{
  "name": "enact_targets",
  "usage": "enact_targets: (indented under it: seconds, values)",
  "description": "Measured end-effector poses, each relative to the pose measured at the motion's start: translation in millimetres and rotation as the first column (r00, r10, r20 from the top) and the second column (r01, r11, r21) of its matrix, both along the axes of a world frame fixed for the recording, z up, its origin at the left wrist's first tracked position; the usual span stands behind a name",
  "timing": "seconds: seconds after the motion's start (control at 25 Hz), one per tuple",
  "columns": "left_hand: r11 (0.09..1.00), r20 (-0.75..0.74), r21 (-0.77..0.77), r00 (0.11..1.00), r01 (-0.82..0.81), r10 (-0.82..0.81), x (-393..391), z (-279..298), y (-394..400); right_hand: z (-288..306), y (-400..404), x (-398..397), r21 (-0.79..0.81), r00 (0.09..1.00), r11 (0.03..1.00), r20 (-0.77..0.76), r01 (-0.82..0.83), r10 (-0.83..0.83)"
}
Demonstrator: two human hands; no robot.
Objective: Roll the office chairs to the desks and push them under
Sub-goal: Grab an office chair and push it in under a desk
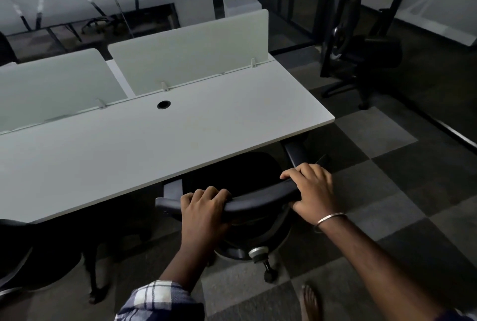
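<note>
The office chair (247,181) is seen at the near edge of the white surface (165,137), toward its right corner, its seat partly tucked beneath. Its curved black backrest top is gripped at both ends: the left hand (204,209) is curled over the left part, the right hand (312,189) over the right end, fingers (296,173) wrapped around it. A cable hole (163,104) is set near the far edge. A second chair (361,54) stands well apart on the floor beyond the right corner.
</note>
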State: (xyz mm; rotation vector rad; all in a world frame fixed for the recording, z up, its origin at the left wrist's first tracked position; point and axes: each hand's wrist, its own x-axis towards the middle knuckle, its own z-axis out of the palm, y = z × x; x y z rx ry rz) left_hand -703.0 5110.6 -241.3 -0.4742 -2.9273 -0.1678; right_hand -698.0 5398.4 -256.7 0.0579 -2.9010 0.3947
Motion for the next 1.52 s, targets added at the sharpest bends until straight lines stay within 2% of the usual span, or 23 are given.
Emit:
enact_targets:
  seconds: [0.6, 0.8, 1.0, 1.32, 1.52]
  values:
    - [0.981, 0.029, -0.01, 0.981, -0.192, 0.192, -123.6, 5.6, 104.1, -9.1, 100.7, -170.5, 0.015, 0.992, 0.992, 0.026, -0.122, 0.121]
    - [0.973, 0.041, -0.001, 0.972, -0.231, 0.231, -174.1, 7.8, 132.3, -7.3, 123.0, -224.1, -0.036, 0.992, 0.992, 0.043, -0.121, 0.123]
    - [0.973, 0.038, 0.004, 0.972, -0.231, 0.231, -203.1, 1.7, 136.3, -15.2, 134.3, -245.5, -0.062, 0.992, 0.99, -0.009, -0.127, 0.126]
    - [0.974, 0.025, 0.007, 0.974, -0.227, 0.227, -204.5, -1.7, 135.8, -11.0, 131.3, -242.9, -0.108, 0.992, 0.986, -0.03, -0.128, 0.126]
    - [0.975, 0.05, 0.008, 0.974, -0.223, 0.223, -190.4, 2.3, 140.4, 0.8, 134.4, -227.4, -0.026, 0.985, 0.985, -0.018, -0.171, 0.17]
